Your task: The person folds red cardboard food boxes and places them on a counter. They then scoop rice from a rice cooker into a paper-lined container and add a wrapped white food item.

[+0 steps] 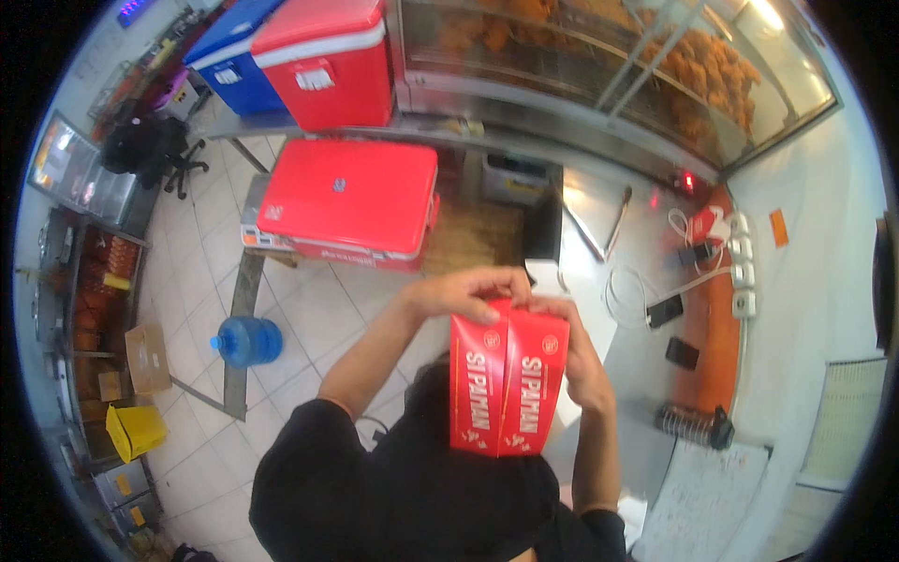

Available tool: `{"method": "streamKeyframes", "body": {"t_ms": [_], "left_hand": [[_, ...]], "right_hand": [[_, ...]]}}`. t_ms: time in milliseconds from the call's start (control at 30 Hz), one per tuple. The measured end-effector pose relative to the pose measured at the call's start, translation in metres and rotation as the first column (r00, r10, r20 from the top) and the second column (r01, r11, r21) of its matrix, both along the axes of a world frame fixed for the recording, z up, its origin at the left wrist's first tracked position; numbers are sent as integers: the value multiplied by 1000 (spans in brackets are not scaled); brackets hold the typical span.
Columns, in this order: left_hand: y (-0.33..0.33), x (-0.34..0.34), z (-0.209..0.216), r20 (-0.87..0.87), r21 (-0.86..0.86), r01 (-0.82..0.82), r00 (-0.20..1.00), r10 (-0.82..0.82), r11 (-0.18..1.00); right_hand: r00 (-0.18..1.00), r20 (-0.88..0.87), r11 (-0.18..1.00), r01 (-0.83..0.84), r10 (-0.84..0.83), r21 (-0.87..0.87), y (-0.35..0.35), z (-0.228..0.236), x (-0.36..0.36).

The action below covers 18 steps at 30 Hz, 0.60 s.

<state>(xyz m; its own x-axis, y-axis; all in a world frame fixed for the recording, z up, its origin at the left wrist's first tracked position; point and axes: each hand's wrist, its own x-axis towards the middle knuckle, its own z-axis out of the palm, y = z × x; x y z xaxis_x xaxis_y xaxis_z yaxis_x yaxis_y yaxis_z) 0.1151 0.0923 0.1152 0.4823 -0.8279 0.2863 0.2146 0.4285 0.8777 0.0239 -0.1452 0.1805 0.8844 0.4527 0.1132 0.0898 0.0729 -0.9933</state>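
Head view, looking down, takes in first the long glass-fronted warming cabinet [599,66] well beyond the hands, stocked with golden fried pieces. Nearer and to the left of the hands lies a large flat red plastic cooler lid [348,195], and farther off above it stand an upright red cooler box with a white rim [328,61] and a blue one [229,47] beside it. To the right of the hands runs a grey steel countertop [646,234] carrying metal tongs [616,217], white cables and a couple of dark phones [665,310]. Down to the left, well apart on the tiled floor, sit a blue water jug [245,341] and a yellow bin [136,431]. Closest in, the red folded cardboard carton with white lettering [507,379] is held up in front of the chest, between both hands. The left hand [468,292] curls over its top left edge, fingers clamped on the card; the right hand [582,361] grasps its right side and top corner. By the look of it the carton is partly shaped: two panels meet at a centre crease and stand upright, while the top seems not yet closed. Whether the bottom is locked cannot be told, since it faces away.
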Motion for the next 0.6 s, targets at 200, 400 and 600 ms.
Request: {"method": "streamKeyframes", "body": {"t_ms": [200,400,600], "left_hand": [[7,-13,3,-102,-31,-73,992,69,997],[12,-19,1,-161,-76,-128,980,114,989],[11,-20,-11,-159,-214,-135,982,102,967]], "right_hand": [[992,-118,983,16,-38,-181,20,7,0],[999,-37,945,-22,10,-327,29,20,7],[999,-36,934,-51,40,-355,33,19,11]]}}
